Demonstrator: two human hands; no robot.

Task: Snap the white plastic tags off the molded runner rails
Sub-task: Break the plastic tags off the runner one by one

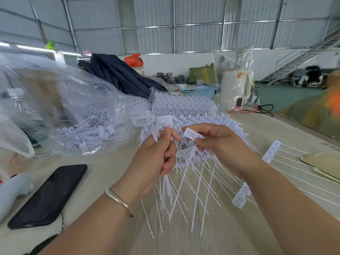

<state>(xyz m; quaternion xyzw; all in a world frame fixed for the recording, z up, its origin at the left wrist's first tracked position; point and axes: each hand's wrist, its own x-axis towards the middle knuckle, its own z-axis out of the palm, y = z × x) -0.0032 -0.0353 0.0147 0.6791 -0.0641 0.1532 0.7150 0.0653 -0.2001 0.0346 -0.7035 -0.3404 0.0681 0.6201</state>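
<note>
My left hand (156, 159) grips a bundle of white plastic tags (143, 120), their flat heads sticking up above the fist and their thin tails hanging below it. My right hand (217, 142) pinches the head of one white tag (191, 134) between thumb and fingers, just right of the bundle. Its tail runs down and left. Behind both hands lies a stack of molded runner rails (185, 105) with tags still attached. More railed tags (272, 150) lie on the table at the right.
A clear plastic bag (55, 111) holding loose tags fills the left. A black phone (49, 196) lies front left on the pale table (230, 227). Farther back stand a white appliance (233, 89), a blue basket (198, 92) and dark fabric (117, 74).
</note>
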